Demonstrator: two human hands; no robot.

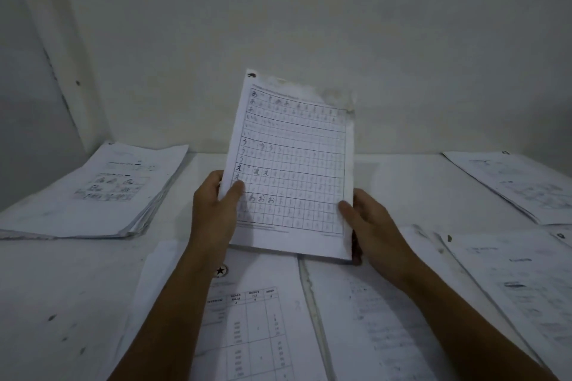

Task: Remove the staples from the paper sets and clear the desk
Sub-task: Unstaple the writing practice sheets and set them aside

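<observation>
I hold the paper set (291, 164) upright above the bench (71, 281), left hand (216, 210) and right hand (368, 226) clamped on its lower edges. I should steady it, then work its top-left staple (252, 75) out gently.

The paper set (291, 170) I hold is white, printed with a black grid of grey handwritten characters, its top edge stained brownish. The sheet (247, 318) below carries a black star emblem. The surface (62, 288) is white with dark specks.
</observation>
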